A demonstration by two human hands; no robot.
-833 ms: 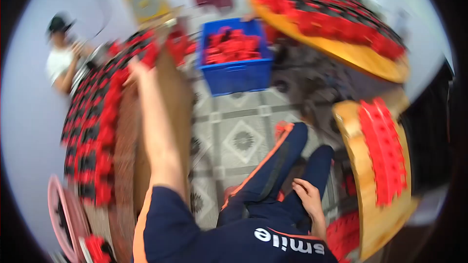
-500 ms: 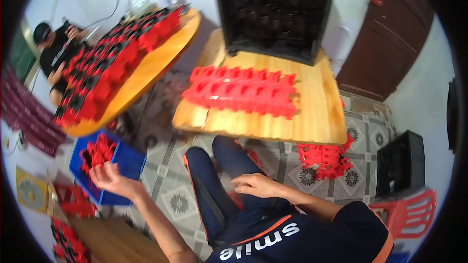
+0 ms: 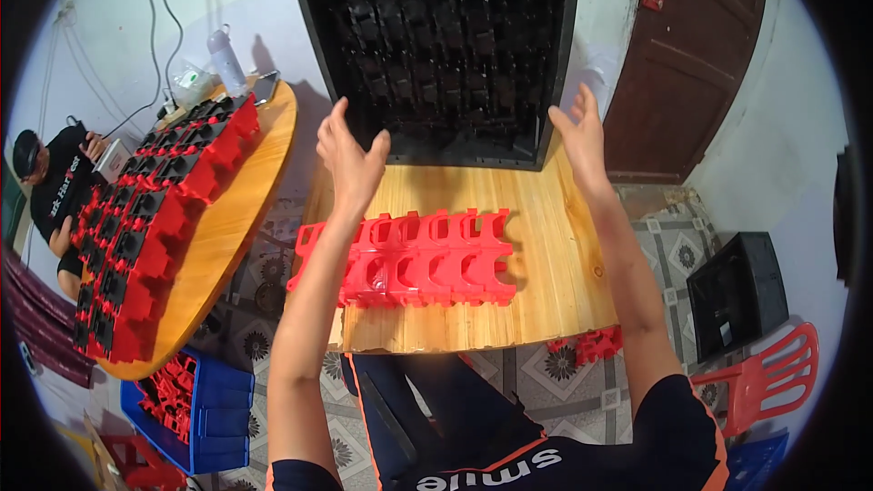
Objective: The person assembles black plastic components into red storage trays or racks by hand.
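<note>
Standing upright at the back of the wooden table is a large black square box [image 3: 561, 45], its open face toward me and its inside filled with rows of black parts. My left hand [image 3: 353, 162], fingers and thumb spread, is held up by the box's lower left edge. On the other side, my right hand [image 3: 583, 138] is raised with fingers apart, close to the lower right edge. Both palms face inward and hold nothing; whether either touches the box I cannot tell. Two rows of red moulded plastic pieces [image 3: 423, 279] lie on the table below, partly covered by my left forearm.
A round table [image 3: 259, 159] on the left carries red pieces with black parts and a bottle [image 3: 225, 59]. Behind it sits another person [image 3: 64, 177]. A blue bin [image 3: 223, 409] of red parts, a red chair [image 3: 759, 377] and a black case [image 3: 737, 295] stand on the floor.
My left hand has left the blue bin and my right hand my lap; both have risen forward to the black box's sides. My view has shifted toward the table.
</note>
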